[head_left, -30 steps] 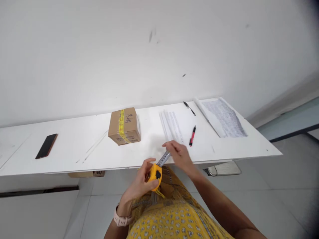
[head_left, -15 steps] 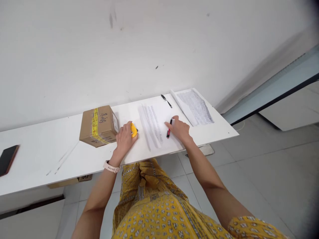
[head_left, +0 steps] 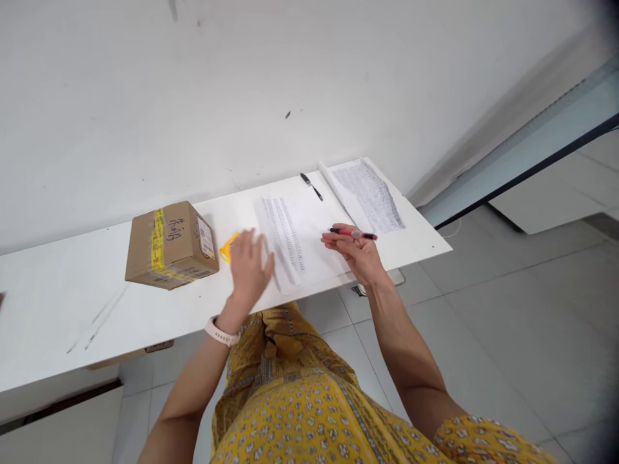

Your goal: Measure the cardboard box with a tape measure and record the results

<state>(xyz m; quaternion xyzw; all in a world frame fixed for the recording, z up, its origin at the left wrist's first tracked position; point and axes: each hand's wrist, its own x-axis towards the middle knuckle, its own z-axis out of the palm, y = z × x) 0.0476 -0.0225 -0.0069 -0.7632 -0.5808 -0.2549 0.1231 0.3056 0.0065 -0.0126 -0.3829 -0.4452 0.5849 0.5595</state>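
My left hand (head_left: 249,267), a little blurred, is raised above the left edge of the printed sheets (head_left: 290,238) with its fingers apart and nothing in it. Just behind its fingers a yellow tape measure (head_left: 226,250) lies on the table, partly hidden by the hand. A red and black pen (head_left: 354,233) is held in my right hand (head_left: 360,254), lying nearly level across the fingers. That hand is over the right side of the sheets. A taped cardboard box (head_left: 169,241) with handwriting and a label stands left of the tape measure.
A second black pen (head_left: 311,185) lies behind the sheets. Right of it is another sheet (head_left: 370,193) covered with dense writing, its left edge curled up. The narrow white table (head_left: 159,316) runs along a wall (head_left: 193,96); its front edge is close to my body.
My left hand has let go of the tape measure, lifted and opened. The right hand has turned palm up, swinging the pen from upright to nearly level. The view has shifted right.
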